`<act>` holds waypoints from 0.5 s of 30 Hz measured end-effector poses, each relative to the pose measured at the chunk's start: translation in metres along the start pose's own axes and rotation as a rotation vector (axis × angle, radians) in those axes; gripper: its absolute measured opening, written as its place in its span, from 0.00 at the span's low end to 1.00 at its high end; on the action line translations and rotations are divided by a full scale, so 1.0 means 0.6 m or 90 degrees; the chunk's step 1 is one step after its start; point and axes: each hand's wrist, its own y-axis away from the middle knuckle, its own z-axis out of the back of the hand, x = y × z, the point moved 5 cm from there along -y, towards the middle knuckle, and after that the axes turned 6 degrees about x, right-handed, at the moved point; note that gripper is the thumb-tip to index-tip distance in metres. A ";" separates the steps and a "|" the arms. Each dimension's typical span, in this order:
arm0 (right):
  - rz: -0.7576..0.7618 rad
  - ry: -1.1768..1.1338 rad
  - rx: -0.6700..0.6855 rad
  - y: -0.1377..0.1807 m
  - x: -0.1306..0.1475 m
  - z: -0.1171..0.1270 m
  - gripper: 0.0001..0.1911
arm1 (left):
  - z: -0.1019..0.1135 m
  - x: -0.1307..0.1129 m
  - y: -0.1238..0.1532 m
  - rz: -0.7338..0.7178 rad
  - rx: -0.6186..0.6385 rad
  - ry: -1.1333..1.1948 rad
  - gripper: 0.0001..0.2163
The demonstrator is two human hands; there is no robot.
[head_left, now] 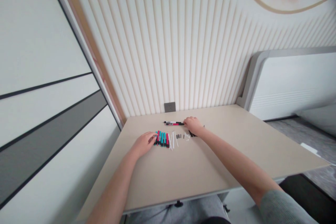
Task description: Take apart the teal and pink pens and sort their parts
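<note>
My left hand (144, 143) rests at the left end of a row of teal and red pen barrels (162, 139) with black ends. Its fingers are loosely curved, thumb apart, fingertips touching the leftmost barrels. Farther back, my right hand (193, 125) has its fingers curled downward at the right ends of two pens (173, 123), one with white and one with red. What lies under those fingers is hidden. Black pieces (192, 134) show just below the right hand. Between the hands lie thin white sticks (172, 140), small grey pieces (179, 136) and small white pieces (187, 136).
The beige table (168, 171) stands against a ribbed wall with a dark socket (169, 107). A white cabinet (39, 87) rises on the left. On the right is a bed with a pale headboard (291, 84). My lap is below the table's front edge.
</note>
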 end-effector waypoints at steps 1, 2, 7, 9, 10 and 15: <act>0.001 -0.003 0.000 -0.001 0.001 0.000 0.10 | 0.000 0.000 0.000 -0.003 -0.007 0.003 0.13; 0.003 -0.006 -0.001 -0.003 0.002 0.001 0.09 | 0.001 0.000 0.000 -0.005 -0.014 0.005 0.13; 0.013 -0.025 -0.022 0.000 0.003 0.015 0.10 | 0.005 0.000 0.001 -0.012 -0.035 0.012 0.13; 0.021 -0.033 -0.036 0.015 0.007 0.021 0.11 | 0.006 -0.002 0.001 -0.017 -0.042 0.019 0.14; 0.026 -0.042 -0.048 0.027 0.010 0.022 0.11 | 0.007 -0.003 0.001 -0.020 -0.048 0.023 0.14; 0.095 -0.215 -0.184 0.104 0.041 0.026 0.10 | 0.002 -0.014 -0.003 -0.049 -0.060 0.050 0.19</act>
